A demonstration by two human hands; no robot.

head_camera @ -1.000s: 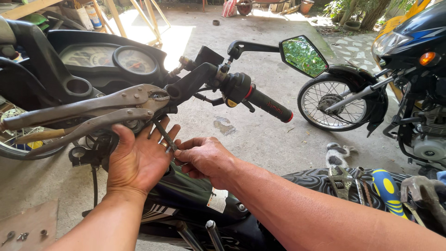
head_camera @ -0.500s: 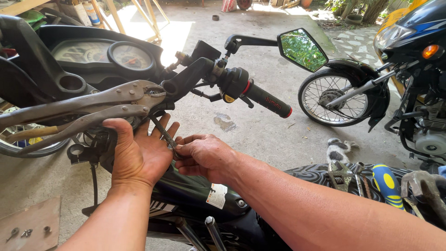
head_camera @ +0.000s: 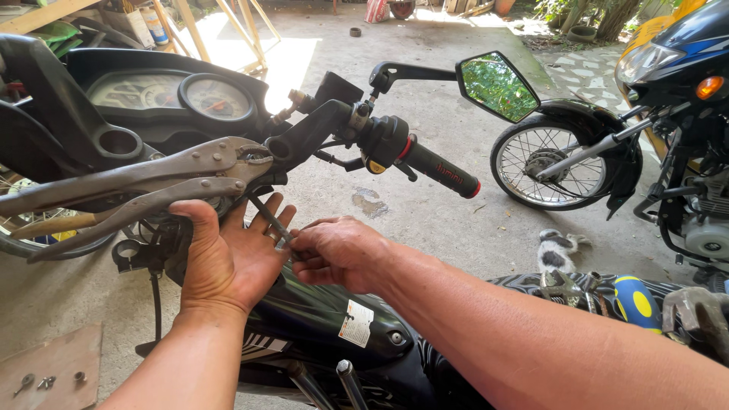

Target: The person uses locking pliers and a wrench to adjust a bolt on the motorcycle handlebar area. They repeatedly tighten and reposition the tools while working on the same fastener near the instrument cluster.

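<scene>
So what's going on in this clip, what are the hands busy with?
A person leans over a black motorcycle. The left hand is cupped, palm up, under the handlebar area, while the right hand pinches a thin dark metal rod that runs up toward the jaws of rusty locking pliers clamped near the handlebar mount. The black handlebar grip juts out to the right.
</scene>
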